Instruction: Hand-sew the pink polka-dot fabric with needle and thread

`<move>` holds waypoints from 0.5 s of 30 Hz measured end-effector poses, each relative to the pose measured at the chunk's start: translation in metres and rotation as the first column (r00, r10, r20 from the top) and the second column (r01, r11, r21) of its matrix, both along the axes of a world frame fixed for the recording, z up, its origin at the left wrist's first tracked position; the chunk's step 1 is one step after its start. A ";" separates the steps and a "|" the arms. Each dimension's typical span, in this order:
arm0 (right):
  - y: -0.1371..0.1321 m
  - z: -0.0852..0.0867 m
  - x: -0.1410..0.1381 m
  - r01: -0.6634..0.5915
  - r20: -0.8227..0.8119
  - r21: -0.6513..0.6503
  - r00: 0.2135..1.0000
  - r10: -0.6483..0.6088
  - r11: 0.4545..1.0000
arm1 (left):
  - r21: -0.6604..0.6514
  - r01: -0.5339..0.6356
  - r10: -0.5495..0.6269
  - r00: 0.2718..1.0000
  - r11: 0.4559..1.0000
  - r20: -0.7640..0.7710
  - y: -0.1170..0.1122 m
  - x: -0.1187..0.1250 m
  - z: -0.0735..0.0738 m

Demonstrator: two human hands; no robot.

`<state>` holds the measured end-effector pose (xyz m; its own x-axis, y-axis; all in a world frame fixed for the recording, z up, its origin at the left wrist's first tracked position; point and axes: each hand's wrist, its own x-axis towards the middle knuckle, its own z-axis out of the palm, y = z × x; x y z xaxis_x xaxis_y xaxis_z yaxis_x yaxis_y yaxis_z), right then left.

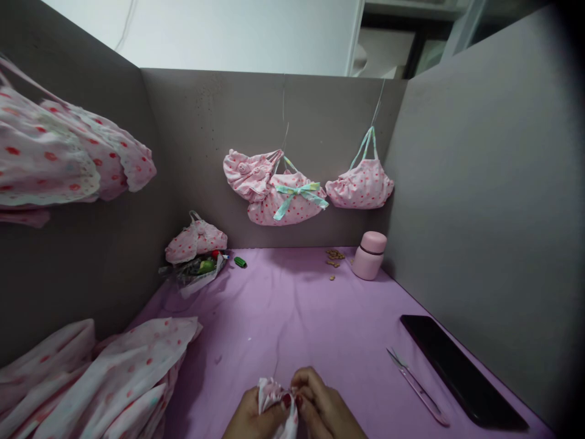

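Observation:
At the bottom middle, my left hand (258,417) is closed around a gathered piece of pink dotted fabric (270,391). My right hand (325,405) pinches the fabric's right edge, thumb and fingers pressed together, close to my left thumb. Whether a needle is between those fingertips is hidden. A thin dark thread (278,344) appears to rise from the fabric across the purple cloth. Thread snips with pink handles (419,387) lie to the right of my hands. More dotted fabric (137,360) is heaped at the lower left.
A black phone-like slab (461,372) lies along the right wall. Behind stand a pink flask (369,256) and scattered peanuts (335,255). Dotted fabric pouches (292,201) hang on the grey partition (192,122). A plastic bag (201,277) sits at the back left of the purple cloth (283,292).

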<state>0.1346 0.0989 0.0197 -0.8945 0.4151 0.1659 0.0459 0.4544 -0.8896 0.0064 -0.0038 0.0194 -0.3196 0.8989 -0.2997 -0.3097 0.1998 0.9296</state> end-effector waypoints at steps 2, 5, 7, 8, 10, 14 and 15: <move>0.001 0.001 0.001 0.081 -0.075 0.127 0.995 -0.072 0.989 | 0.030 -0.012 0.012 1.000 0.999 -0.006 0.001 0.000 0.000; 0.002 0.001 0.000 0.075 -0.153 0.259 0.988 -0.036 0.963 | 0.064 0.015 -0.013 1.000 0.998 -0.018 0.002 0.000 0.001; 0.001 -0.001 -0.001 0.052 -0.154 0.292 0.988 -0.007 0.955 | 0.028 0.028 -0.027 0.999 0.999 -0.042 0.002 0.000 0.004; 0.000 -0.002 -0.002 0.051 -0.156 0.300 0.988 -0.004 0.952 | 0.002 0.027 -0.027 0.998 1.000 -0.060 0.002 0.000 0.006; -0.001 -0.004 -0.001 0.064 -0.190 0.292 0.982 -0.007 0.954 | -0.025 0.017 -0.019 0.995 1.000 -0.101 0.002 0.001 0.008; -0.003 0.001 0.003 0.064 -0.341 -0.008 0.938 -0.062 0.998 | 0.005 -0.039 0.039 0.996 0.999 -0.077 0.000 -0.001 0.005; -0.003 0.005 0.003 0.068 -0.357 -0.167 0.926 -0.125 0.984 | -0.004 -0.054 0.054 0.997 0.999 -0.061 -0.001 -0.002 0.003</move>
<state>0.1377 0.0957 0.0246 -0.7383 0.5414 0.4023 -0.2572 0.3254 -0.9099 0.0049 -0.0048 0.0225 -0.3851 0.8782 -0.2836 -0.2635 0.1899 0.9458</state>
